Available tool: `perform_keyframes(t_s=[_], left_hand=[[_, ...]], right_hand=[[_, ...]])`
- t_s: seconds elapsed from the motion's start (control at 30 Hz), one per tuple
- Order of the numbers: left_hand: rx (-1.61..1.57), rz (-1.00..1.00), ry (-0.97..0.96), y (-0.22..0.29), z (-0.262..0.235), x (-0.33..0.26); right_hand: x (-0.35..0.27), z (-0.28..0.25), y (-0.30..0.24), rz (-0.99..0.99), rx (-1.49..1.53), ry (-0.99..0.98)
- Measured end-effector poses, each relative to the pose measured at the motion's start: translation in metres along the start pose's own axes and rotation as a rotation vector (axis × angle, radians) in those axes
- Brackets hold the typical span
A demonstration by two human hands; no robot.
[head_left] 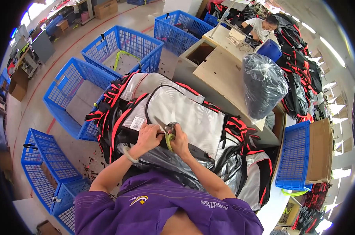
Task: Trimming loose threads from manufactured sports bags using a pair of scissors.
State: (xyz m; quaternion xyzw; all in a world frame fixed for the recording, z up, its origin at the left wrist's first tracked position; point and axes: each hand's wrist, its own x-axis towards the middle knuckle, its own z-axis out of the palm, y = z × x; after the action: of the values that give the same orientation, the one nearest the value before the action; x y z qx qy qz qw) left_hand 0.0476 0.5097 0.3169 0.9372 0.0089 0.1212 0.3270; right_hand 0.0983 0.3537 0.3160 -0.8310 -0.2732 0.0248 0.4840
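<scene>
A stack of bags (181,103) lies in front of me, light grey-white with black edging and red trim. Over the top one, my right hand (179,141) is closed around what look like scissors (170,138), with a yellow wrapped handle and a metal blade pointing up and left. Close by on the left, my left hand (148,138) pinches something small and dark at the bag's black edge, largely hidden by the fingers. A white label (137,123) sits just beyond the left hand. Dark glossy fabric (173,162) spreads between the hands and my body.
Blue plastic crates (73,102) stand left and ahead, with more (48,156) at lower left. A wooden table (220,70) holds a full plastic bag (263,86). Behind it a co-worker (261,27) sits bent over. A blue crate (293,156) and cardboard stand right.
</scene>
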Motion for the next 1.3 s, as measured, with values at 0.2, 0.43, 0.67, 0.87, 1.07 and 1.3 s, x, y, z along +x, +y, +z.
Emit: perform_keyframes(t_s=[0.2, 0.43, 0.67, 0.87, 1.07, 1.3], left_hand=[[0.069, -0.082, 0.073, -0.002, 0.022, -0.014], [-0.049, -0.015, 0.037, -0.023, -0.003, -0.001], [-0.152, -0.125, -0.081, -0.032, -0.009, -0.002], [-0.131, -0.163, -0.076, -0.029, -0.006, -0.006], [-0.148, -0.243, -0.093, -0.032, -0.001, -0.005], [-0.116, -0.27, -0.09, -0.028, -0.003, -0.003]], right_hand=[[-0.003, 0.015, 0.022, 0.19, 0.009, 0.045], [0.016, -0.014, 0.022, 0.069, 0.123, -0.022], [0.011, -0.09, 0.041, 0.019, -0.23, -0.195], [0.007, -0.088, 0.05, -0.038, -0.463, -0.489], [0.019, -0.077, 0.048, -0.149, -0.463, -0.538], [0.016, -0.073, 0.05, -0.137, -0.425, -0.512]])
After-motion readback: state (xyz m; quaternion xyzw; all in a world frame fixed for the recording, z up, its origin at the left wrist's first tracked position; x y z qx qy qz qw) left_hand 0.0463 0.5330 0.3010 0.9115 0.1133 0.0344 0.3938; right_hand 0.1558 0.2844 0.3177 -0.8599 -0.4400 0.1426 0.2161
